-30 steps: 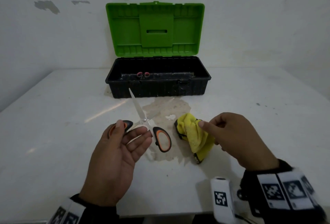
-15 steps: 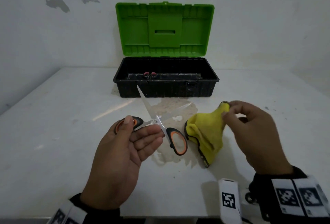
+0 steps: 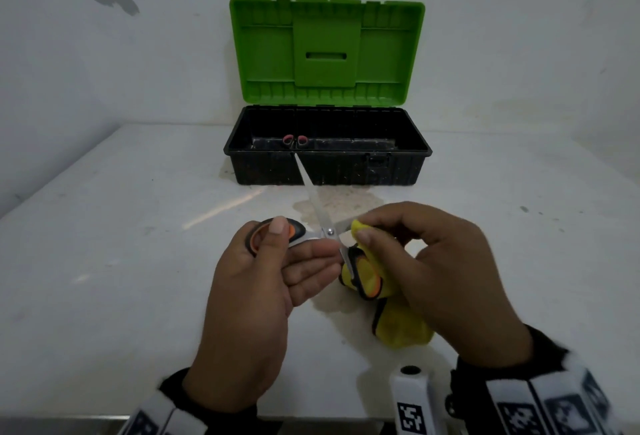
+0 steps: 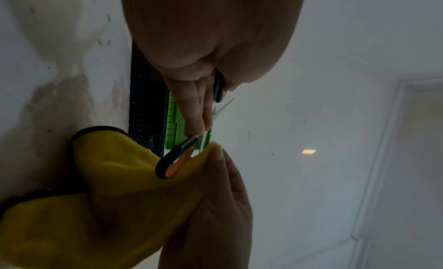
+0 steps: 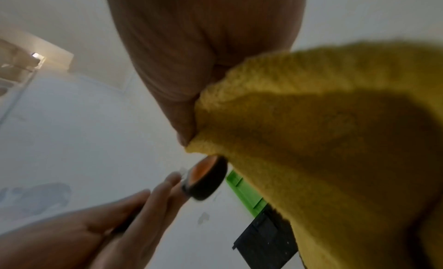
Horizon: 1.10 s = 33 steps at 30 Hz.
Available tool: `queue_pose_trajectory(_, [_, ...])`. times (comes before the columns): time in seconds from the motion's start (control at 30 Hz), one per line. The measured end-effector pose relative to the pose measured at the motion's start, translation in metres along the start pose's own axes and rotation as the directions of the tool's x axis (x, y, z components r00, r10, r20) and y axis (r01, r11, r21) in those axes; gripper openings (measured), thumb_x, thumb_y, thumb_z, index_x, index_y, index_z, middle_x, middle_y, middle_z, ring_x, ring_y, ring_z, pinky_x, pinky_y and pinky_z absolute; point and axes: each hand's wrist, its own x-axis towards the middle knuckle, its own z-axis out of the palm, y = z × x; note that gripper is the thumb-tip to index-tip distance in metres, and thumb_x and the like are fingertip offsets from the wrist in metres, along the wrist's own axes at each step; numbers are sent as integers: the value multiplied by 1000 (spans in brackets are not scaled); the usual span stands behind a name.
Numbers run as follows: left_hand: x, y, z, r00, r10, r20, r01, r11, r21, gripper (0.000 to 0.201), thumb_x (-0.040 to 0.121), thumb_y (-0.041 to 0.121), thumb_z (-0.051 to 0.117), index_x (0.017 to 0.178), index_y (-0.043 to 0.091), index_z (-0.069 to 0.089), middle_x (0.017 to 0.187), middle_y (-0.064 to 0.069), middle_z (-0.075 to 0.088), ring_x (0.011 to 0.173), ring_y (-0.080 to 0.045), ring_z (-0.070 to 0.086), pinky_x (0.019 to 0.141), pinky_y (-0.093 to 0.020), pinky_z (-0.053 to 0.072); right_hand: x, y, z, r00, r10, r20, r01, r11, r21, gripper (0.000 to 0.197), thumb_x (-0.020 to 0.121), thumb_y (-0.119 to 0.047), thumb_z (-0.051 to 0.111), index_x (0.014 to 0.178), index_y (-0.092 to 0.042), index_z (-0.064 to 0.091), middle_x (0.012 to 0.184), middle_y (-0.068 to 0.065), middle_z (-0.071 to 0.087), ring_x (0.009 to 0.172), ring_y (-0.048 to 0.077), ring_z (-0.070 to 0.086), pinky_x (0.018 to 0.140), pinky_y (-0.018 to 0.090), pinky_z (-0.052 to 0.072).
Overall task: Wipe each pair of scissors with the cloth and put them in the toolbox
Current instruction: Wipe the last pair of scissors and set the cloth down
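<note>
My left hand (image 3: 277, 261) holds a pair of orange-and-black scissors (image 3: 311, 202) above the table, thumb on one handle loop, blades spread apart. One blade points toward the toolbox (image 3: 329, 171). My right hand (image 3: 415, 261) pinches the yellow cloth (image 3: 401, 327) around the base of the other blade, close to the pivot. The second handle loop (image 4: 172, 163) lies against the cloth (image 4: 107, 197). The right wrist view shows the cloth (image 5: 335, 140) and the loop (image 5: 206, 180) blurred. Another pair of scissors with red handles (image 3: 294, 140) lies inside the black toolbox.
The toolbox's green lid (image 3: 325, 50) stands open against the wall at the back. A brownish stain (image 3: 339, 202) marks the white table (image 3: 104, 261) in front of the box. Table edge runs just below my wrists.
My right hand lifted the yellow cloth off the table and brought it left onto the scissor blade. The left hand kept holding the scissors, blades now spread.
</note>
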Motion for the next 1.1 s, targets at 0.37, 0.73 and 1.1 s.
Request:
queue_pose_trajectory(0.37, [3, -2, -2, 999, 47, -10, -46, 998, 54, 26, 102, 23, 42, 92, 3, 56, 77, -23, 74, 75, -34, 75, 62, -34, 61, 5, 9, 25, 958, -284, 44, 286, 923, -258, 8, 85, -15, 71, 89, -13, 78, 80, -1, 72, 74, 15, 64, 71, 32, 53])
queue_pose_trajectory(0.73, [7, -10, -3, 999, -38, 2, 38, 999, 35, 26, 102, 25, 43, 93, 4, 55, 80, -26, 73, 78, -37, 75, 65, -36, 61, 6, 5, 11, 987, -150, -48, 137, 969, -205, 9, 83, -14, 77, 92, -16, 75, 83, -7, 72, 78, 7, 61, 74, 14, 49])
queue_pose_trajectory(1.1, [4, -11, -2, 999, 38, 15, -38, 999, -15, 27, 101, 23, 41, 92, 2, 54, 82, -25, 74, 79, -36, 75, 64, -34, 61, 3, 2, 21, 994, 10, -113, -32, 981, -193, 9, 84, -20, 75, 76, -20, 71, 67, -14, 65, 69, 8, 60, 61, 18, 47])
